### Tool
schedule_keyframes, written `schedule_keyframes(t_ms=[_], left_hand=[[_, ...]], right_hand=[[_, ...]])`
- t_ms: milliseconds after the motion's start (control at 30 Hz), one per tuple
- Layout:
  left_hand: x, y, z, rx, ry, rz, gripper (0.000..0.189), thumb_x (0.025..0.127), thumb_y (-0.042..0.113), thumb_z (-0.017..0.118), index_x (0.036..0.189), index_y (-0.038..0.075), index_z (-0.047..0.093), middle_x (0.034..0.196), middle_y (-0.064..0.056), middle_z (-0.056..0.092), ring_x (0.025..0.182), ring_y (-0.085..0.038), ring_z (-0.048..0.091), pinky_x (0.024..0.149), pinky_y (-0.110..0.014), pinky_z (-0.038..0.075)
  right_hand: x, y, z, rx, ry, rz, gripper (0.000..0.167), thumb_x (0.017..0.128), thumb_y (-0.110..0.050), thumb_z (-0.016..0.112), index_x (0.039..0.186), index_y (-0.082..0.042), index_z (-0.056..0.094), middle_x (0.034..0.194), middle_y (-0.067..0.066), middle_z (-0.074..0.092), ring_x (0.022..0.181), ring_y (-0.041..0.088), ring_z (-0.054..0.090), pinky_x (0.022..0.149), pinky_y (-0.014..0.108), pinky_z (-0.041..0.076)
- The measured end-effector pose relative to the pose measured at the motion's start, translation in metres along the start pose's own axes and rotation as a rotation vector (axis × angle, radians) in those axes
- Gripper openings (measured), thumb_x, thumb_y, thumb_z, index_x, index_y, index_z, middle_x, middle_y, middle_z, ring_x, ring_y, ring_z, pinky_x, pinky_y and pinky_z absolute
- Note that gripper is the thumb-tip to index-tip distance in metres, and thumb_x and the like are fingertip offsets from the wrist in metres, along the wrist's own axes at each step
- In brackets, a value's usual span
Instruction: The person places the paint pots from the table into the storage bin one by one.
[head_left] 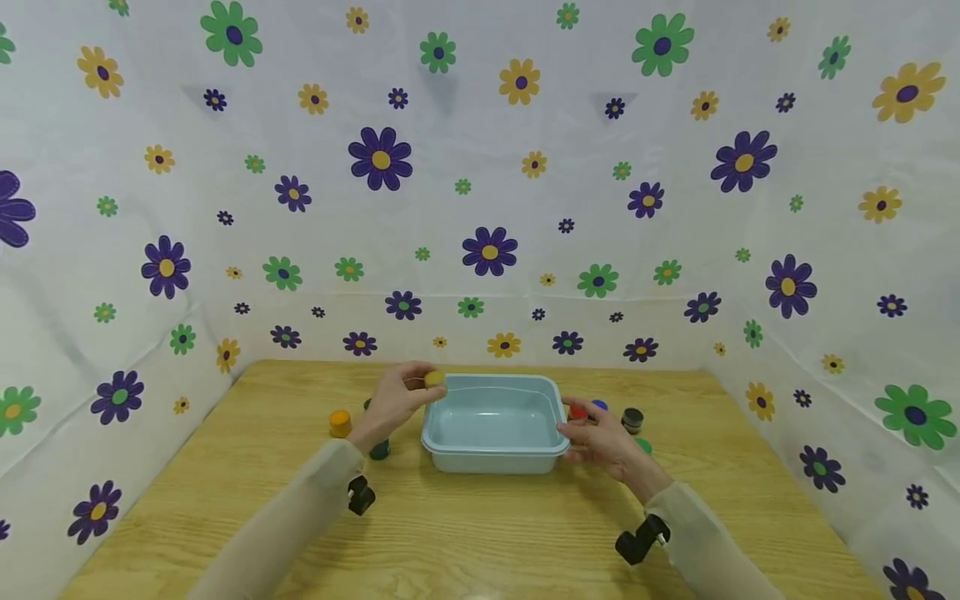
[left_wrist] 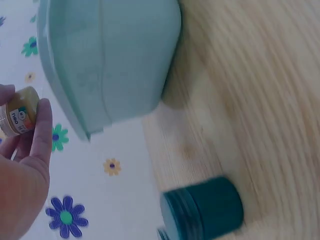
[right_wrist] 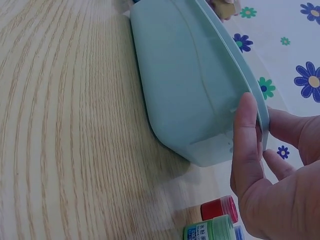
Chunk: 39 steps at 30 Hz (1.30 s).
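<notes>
A pale blue plastic basin (head_left: 498, 462) stands on the wooden table, its inside bare. Over its left rim, my left hand (head_left: 396, 400) pinches a small paint jar (head_left: 434, 379) with ochre-yellow contents. In the left wrist view, thumb and fingers hold this labelled jar (left_wrist: 24, 110) beside the basin's wall. My right hand (head_left: 603, 442) grips the basin's right rim; the right wrist view has the thumb and fingers (right_wrist: 245, 132) on either side of that rim. Below my left wrist stands a dark green jar (left_wrist: 212, 207), and behind it another jar is mostly hidden.
An orange jar (head_left: 340, 423) stands to the left of the basin. On the right are a red jar (head_left: 577, 412), a blue one (head_left: 600, 405), a dark jar (head_left: 632, 420) and a green jar (head_left: 644, 447), partly behind my right hand. A flowered sheet (head_left: 442, 208) surrounds the table.
</notes>
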<state>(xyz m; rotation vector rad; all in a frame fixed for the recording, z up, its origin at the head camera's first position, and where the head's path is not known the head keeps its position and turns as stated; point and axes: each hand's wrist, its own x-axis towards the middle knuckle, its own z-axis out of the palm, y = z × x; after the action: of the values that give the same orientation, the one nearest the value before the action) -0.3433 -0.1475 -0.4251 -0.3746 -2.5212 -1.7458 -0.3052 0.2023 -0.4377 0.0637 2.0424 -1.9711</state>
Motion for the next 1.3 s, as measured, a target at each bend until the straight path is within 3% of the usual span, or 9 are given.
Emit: schedule_keyframes(t_ms=[167, 367, 600, 767, 933, 1133, 1300], left_hand=[[0.003, 0.004, 0.014, -0.008, -0.011, -0.003, 0.05, 0.083, 0.026, 0.079, 0.128, 0.011, 0.063, 0.121, -0.009, 0.066, 0.105, -0.022, 0.065, 0.091, -0.036, 0.058], [0.004, 0.009, 0.031, -0.018, -0.075, 0.004, 0.049, 0.086, 0.025, 0.077, 0.131, 0.012, 0.062, 0.119, -0.005, 0.067, 0.105, -0.019, 0.066, 0.088, -0.034, 0.058], [0.008, 0.013, 0.049, 0.023, -0.122, 0.05, 0.036, 0.084, 0.02, 0.078, 0.118, 0.011, 0.069, 0.103, -0.001, 0.071, 0.094, -0.015, 0.066, 0.082, -0.031, 0.058], [0.012, 0.022, 0.059, 0.016, -0.16, -0.04, 0.038, 0.083, 0.02, 0.079, 0.119, 0.012, 0.069, 0.104, -0.002, 0.069, 0.094, -0.014, 0.063, 0.085, -0.035, 0.057], [0.014, 0.031, 0.064, -0.021, -0.215, -0.119, 0.045, 0.084, 0.016, 0.078, 0.126, 0.006, 0.064, 0.111, -0.009, 0.067, 0.097, -0.02, 0.064, 0.09, -0.042, 0.057], [0.02, 0.036, 0.071, -0.044, -0.287, -0.164, 0.051, 0.082, 0.01, 0.078, 0.13, 0.002, 0.062, 0.125, -0.015, 0.062, 0.106, -0.024, 0.063, 0.087, -0.037, 0.059], [0.028, 0.042, 0.082, -0.035, -0.304, -0.192, 0.05, 0.081, 0.008, 0.078, 0.128, 0.002, 0.063, 0.123, -0.017, 0.061, 0.1, -0.025, 0.067, 0.089, -0.038, 0.059]], right_hand=[[0.0, 0.001, 0.0, 0.005, 0.001, 0.01, 0.066, 0.093, -0.01, 0.067, 0.151, -0.015, 0.035, 0.106, 0.007, 0.057, 0.085, 0.018, 0.063, 0.064, 0.025, 0.059], [0.001, 0.0, 0.0, 0.015, -0.005, 0.018, 0.068, 0.092, -0.011, 0.068, 0.151, -0.015, 0.034, 0.108, 0.009, 0.056, 0.087, 0.019, 0.063, 0.064, 0.026, 0.06], [0.002, 0.001, 0.0, 0.023, -0.006, 0.025, 0.068, 0.092, -0.01, 0.068, 0.151, -0.016, 0.035, 0.114, 0.014, 0.059, 0.089, 0.019, 0.066, 0.065, 0.027, 0.061], [0.002, 0.0, 0.0, 0.018, 0.001, 0.027, 0.067, 0.092, -0.009, 0.067, 0.151, -0.016, 0.035, 0.114, 0.013, 0.058, 0.089, 0.019, 0.066, 0.064, 0.026, 0.061], [0.002, -0.001, 0.0, 0.017, 0.008, 0.028, 0.067, 0.092, -0.01, 0.068, 0.151, -0.016, 0.036, 0.12, 0.017, 0.058, 0.09, 0.02, 0.066, 0.064, 0.026, 0.061], [0.002, 0.0, 0.0, 0.005, 0.012, 0.033, 0.067, 0.092, -0.011, 0.068, 0.151, -0.017, 0.037, 0.121, 0.018, 0.059, 0.087, 0.019, 0.066, 0.067, 0.029, 0.062], [0.002, 0.0, -0.001, 0.012, 0.014, 0.031, 0.067, 0.092, -0.011, 0.069, 0.151, -0.017, 0.037, 0.118, 0.016, 0.06, 0.087, 0.019, 0.066, 0.067, 0.029, 0.062]])
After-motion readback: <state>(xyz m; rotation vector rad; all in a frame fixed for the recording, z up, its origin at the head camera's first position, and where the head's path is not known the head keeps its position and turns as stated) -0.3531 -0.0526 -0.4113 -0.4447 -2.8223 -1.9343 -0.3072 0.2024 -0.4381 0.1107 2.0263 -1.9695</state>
